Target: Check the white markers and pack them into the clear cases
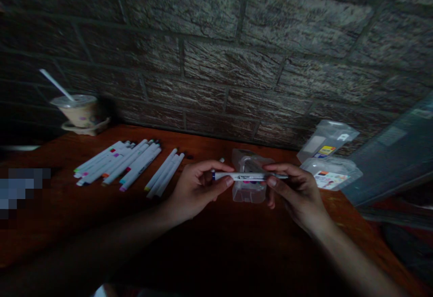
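Note:
A white marker with a dark blue end lies level between my two hands, lettering on its barrel facing me. My left hand pinches the blue end between thumb and fingers. At the other, darker end, my right hand grips it the same way. Just behind the marker stands a clear plastic case, partly hidden by it, with a few coloured ends showing inside. To the left, several white markers with various coloured ends lie in a pile, and a smaller group of markers lies beside them.
An iced drink cup with a straw stands in a carrier at the back left. More clear plastic packaging with labels sits at the right edge of the wooden table. A stone-block wall rises behind.

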### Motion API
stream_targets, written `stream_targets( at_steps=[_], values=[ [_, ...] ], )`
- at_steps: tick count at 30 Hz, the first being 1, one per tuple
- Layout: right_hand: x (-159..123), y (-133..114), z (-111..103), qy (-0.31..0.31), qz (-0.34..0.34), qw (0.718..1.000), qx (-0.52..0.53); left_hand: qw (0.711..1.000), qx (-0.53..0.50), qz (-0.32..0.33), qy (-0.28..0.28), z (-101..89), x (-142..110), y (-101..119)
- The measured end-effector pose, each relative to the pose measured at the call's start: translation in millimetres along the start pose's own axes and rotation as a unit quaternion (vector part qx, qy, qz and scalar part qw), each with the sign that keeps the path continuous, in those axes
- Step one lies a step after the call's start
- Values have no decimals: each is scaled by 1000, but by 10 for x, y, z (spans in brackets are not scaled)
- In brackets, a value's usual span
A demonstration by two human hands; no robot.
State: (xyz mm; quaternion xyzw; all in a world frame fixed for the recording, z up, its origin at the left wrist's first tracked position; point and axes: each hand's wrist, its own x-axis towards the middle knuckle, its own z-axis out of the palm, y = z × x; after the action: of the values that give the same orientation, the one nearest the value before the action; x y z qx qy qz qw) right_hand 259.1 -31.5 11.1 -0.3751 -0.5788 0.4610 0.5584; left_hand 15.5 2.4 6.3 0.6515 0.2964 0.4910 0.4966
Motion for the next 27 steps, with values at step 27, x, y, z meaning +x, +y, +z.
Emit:
stream_targets(
  at_steps=[27],
  values=[
    [-82,-175,116,-128,-135,939,-289,995,-14,95,17,35,-192,114]
  ],
)
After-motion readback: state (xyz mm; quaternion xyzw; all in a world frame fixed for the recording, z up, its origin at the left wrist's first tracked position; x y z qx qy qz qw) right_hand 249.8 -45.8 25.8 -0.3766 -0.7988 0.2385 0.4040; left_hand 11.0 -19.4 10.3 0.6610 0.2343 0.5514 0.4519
